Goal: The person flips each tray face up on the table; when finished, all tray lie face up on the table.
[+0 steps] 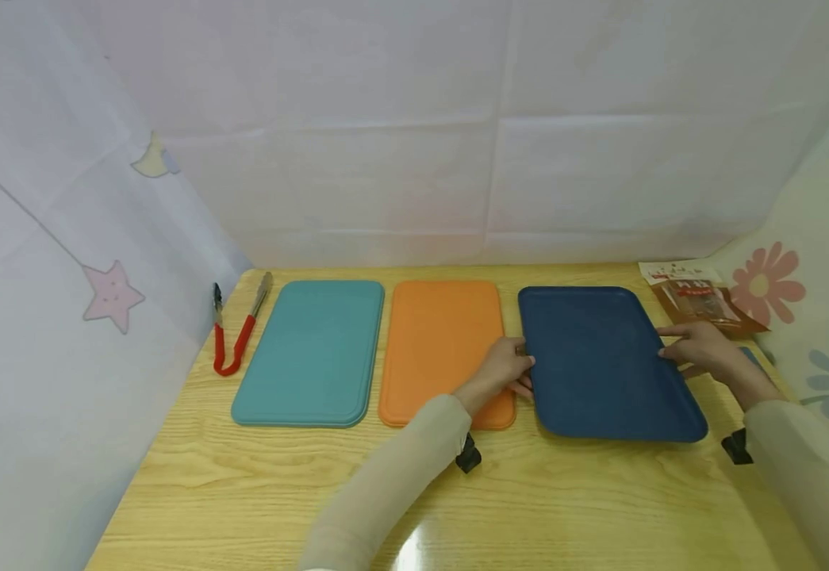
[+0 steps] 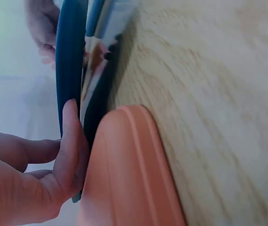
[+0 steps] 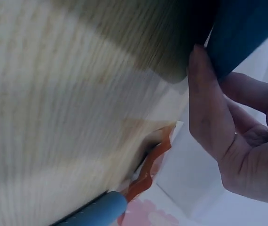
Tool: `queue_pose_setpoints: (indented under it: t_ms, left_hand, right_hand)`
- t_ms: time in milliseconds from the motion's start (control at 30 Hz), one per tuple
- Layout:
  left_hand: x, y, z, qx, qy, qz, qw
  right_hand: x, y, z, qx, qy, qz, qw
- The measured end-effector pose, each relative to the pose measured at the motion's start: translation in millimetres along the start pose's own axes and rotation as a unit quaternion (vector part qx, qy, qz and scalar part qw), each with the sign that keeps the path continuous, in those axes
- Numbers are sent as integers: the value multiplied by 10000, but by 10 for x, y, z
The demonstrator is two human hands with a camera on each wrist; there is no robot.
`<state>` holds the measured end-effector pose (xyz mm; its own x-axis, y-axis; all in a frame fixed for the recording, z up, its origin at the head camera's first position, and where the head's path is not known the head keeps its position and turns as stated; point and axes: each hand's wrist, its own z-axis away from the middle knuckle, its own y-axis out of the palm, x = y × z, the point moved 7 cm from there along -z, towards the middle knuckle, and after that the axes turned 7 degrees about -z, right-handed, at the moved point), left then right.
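Observation:
A dark blue tray (image 1: 603, 365) is held slightly above the table between both hands. On its left edge, the left hand (image 1: 503, 365) pinches the rim, thumb on one face and fingers on the other. That hand is over the right side of an orange tray (image 1: 443, 349). The right hand (image 1: 700, 349) grips the opposite rim, near a brown snack bag (image 1: 700, 297). In the right wrist view the blue tray (image 3: 247, 33) sits between thumb and fingers, with a shadowed gap beneath it.
A teal tray (image 1: 310, 353) lies left of the orange one. Red-handled tongs (image 1: 236, 333) lie spread at the table's left edge. A blue rounded object (image 3: 96, 209), its kind unclear, lies near the right edge. Patterned cloth (image 1: 414, 135) hangs behind the wooden table (image 1: 257, 500).

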<state>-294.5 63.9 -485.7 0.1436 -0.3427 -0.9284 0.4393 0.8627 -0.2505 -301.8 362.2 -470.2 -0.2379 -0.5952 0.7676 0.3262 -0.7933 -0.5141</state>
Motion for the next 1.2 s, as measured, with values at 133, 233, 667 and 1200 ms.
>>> queue_pose_setpoints:
  t_ms: [133,233,667,1200]
  left_hand:
    - [-28,25,-83,-206,199,-938,9952]
    - [-17,31,-131,-345,267,-1301,9905]
    - [-12,57,-202,-590,24,-1571,9858]
    - [-108,95,-303,-768,229,-2647,9610]
  right_hand:
    - [58,-1,-31,-244,38,202,9995]
    - [96,10,-56,-362,114,308,9988]
    - [-10,10,-184,-590,305,392,9970]
    - [-35,-38,-203,-958,453,839,9908]
